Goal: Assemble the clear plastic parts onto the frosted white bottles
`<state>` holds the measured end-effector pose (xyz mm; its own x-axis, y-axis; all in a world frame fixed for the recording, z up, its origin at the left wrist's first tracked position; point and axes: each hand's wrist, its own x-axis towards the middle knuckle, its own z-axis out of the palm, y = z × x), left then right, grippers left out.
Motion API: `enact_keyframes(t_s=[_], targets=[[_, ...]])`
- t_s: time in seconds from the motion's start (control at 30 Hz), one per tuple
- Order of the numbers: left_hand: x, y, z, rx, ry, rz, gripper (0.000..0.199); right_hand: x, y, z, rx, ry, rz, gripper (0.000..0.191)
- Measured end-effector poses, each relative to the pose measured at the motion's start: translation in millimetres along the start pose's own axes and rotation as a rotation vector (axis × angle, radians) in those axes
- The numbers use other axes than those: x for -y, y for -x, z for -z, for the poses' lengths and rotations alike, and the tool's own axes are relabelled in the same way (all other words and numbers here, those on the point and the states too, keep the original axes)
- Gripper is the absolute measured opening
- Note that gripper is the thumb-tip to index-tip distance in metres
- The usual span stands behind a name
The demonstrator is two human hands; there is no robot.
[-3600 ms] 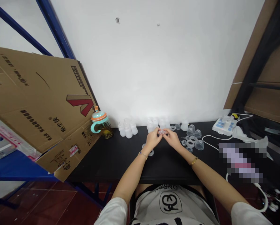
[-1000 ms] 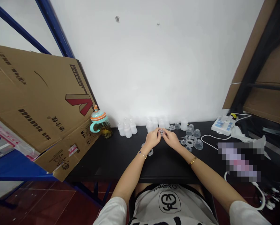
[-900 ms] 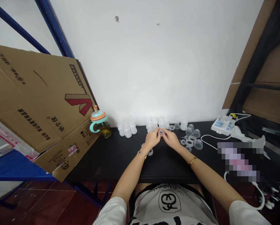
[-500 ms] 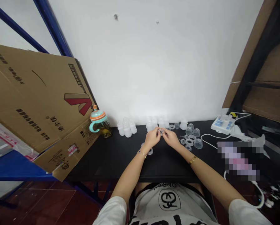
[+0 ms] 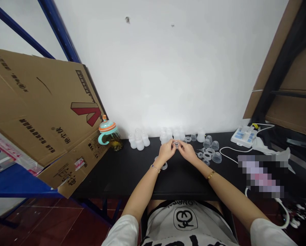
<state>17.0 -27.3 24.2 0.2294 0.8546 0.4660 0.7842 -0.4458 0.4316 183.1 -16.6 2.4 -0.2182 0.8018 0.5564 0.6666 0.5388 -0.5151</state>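
Observation:
Both hands meet over the black table, their fingertips closed on one small clear ring-shaped part (image 5: 176,144). My left hand (image 5: 167,150) pinches it from the left, and my right hand (image 5: 186,151) from the right. Beside my left wrist lies a clear ring (image 5: 164,166), partly hidden by the wrist. Right of my right hand are several clear rings (image 5: 207,156) and clear domed caps (image 5: 216,157). White bottles (image 5: 179,133) stand behind my hands along the wall, with another group of bottles (image 5: 139,140) farther left.
A teal-lidded jug (image 5: 111,135) stands at the black table's (image 5: 132,177) left end, next to a large cardboard box (image 5: 47,112). At the right are a white device (image 5: 244,136), a white cable (image 5: 231,148), crumpled clear plastic (image 5: 270,150) and a blurred-out item (image 5: 262,176).

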Motion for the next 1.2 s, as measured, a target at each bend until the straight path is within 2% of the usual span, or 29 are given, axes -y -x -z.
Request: enact_keyframes(t_s=[0.7, 1.2], targets=[[0.0, 0.3, 0.9, -0.005, 0.025, -0.004, 0.023, -0.4, -0.2, 0.8, -0.011, 0.019, 0.011, 0.037], [-1.2, 0.6, 1.8, 0.014, 0.018, 0.008, 0.024, 0.5, -0.7, 2.0, 0.008, 0.018, -0.035, 0.038]])
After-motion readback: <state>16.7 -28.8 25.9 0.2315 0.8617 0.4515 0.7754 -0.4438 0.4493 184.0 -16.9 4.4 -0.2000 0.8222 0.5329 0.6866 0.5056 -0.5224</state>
